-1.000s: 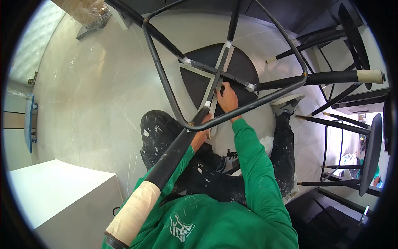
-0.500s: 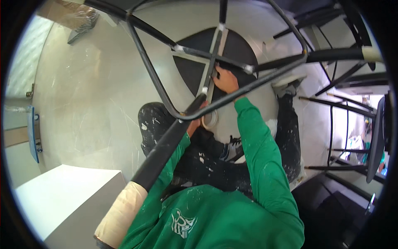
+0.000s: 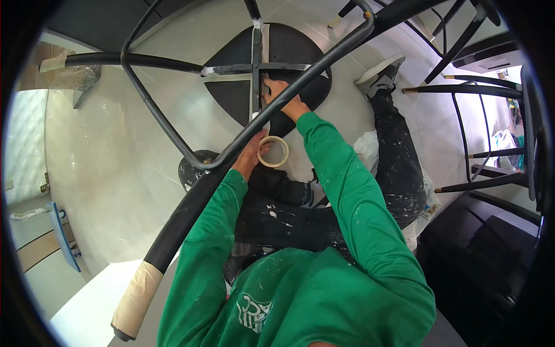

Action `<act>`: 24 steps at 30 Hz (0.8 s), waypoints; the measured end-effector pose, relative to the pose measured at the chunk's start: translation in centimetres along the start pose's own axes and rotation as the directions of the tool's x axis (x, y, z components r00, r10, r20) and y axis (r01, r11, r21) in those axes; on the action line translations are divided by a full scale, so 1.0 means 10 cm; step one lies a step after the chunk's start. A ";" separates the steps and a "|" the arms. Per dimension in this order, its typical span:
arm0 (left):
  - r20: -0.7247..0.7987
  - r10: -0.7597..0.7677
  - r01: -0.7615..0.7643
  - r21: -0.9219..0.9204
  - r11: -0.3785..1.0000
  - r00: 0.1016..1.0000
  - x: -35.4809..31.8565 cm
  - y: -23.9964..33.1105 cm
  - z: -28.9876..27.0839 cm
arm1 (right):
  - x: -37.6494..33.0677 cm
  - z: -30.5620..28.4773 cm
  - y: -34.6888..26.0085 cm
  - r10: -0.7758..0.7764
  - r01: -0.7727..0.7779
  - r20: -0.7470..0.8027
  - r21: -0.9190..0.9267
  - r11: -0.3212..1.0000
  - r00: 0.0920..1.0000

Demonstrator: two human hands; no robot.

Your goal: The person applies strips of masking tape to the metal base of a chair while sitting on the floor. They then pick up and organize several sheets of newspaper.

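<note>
Pale, shiny floor tiles (image 3: 144,133) lie under an upside-down black chair (image 3: 295,46) with a rounded seat (image 3: 231,103) and a dark metal cross (image 3: 256,68) on its underside. The left hand (image 3: 250,153) grips a round, cream roll of tape (image 3: 285,155) by the seat's near edge, while the right hand (image 3: 280,91) touches the near bar (image 3: 255,101); I can't tell if it pinches anything. Cream strips (image 3: 265,43) already line some bars, but the seat beside the right bar (image 3: 293,67) looks bare, so the taping seems only partly done.
</note>
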State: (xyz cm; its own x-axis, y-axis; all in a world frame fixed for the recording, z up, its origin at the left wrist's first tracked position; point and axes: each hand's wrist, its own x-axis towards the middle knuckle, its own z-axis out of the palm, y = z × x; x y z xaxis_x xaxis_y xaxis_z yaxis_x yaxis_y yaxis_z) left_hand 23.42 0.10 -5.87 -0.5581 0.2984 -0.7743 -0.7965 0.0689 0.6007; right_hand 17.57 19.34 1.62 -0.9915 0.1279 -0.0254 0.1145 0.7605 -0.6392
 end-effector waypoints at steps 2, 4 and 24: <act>-0.022 0.010 -0.009 0.008 1.000 1.000 0.02 0.02 0.01 | 0.00 0.01 0.06 0.000 0.000 0.007 -0.006 1.000 1.000; 0.045 0.010 -0.014 0.098 0.995 0.999 0.11 0.04 -0.04 | 0.04 0.08 0.15 -0.010 0.010 0.011 -0.015 1.000 1.000; 0.004 0.085 -0.084 0.189 0.978 0.996 0.29 -0.05 -0.12 | -0.61 0.30 -0.01 -0.153 0.097 -0.335 -0.178 0.979 0.930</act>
State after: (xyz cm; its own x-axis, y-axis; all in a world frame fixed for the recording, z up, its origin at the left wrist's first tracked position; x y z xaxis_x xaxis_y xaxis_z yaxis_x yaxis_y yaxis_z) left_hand 21.93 -0.18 -8.62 -0.6227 0.3067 -0.7199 -0.6887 0.2220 0.6903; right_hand 23.43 16.55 -0.43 -0.9182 0.2158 0.3322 0.0269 0.8706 -0.4912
